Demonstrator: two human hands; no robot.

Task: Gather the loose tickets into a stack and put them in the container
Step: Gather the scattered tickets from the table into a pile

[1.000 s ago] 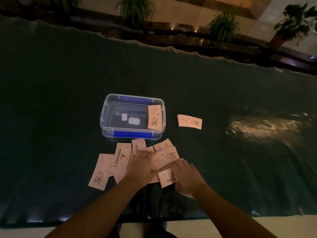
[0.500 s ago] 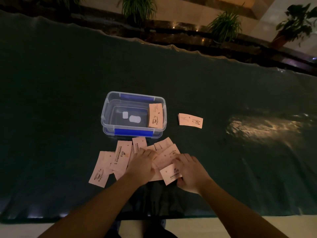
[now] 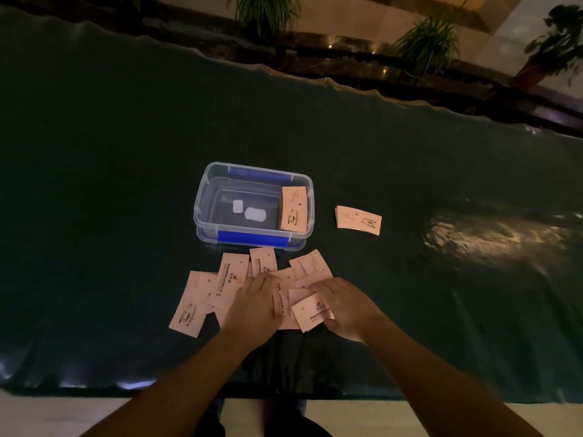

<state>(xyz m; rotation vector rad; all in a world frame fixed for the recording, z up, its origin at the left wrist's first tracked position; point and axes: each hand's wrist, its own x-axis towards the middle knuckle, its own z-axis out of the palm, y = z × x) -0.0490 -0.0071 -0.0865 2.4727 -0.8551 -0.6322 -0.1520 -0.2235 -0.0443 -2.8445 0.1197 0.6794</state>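
Several loose pink tickets (image 3: 232, 277) lie fanned out on the dark green cloth just in front of a clear plastic container (image 3: 202, 200) with blue clips. Inside it, a stack of tickets (image 3: 294, 209) leans against the right wall. A second small stack (image 3: 358, 220) lies on the cloth to the right of the container. My left hand (image 3: 254, 309) rests palm-down on the middle of the loose pile, fingers slightly bent. My right hand (image 3: 348, 307) pinches one tilted ticket (image 3: 310, 312) at the pile's right side. Tickets under both hands are hidden.
The table cloth (image 3: 110, 184) stretches wide to the left, right and behind the container. A bright reflection (image 3: 492, 234) lies on the cloth at the right. Potted plants (image 3: 429, 42) stand beyond the far edge. The near table edge runs just below my forearms.
My right hand has drawn one ticket out of the pile toward me and turned it. My left hand has stayed pressed on the pile.
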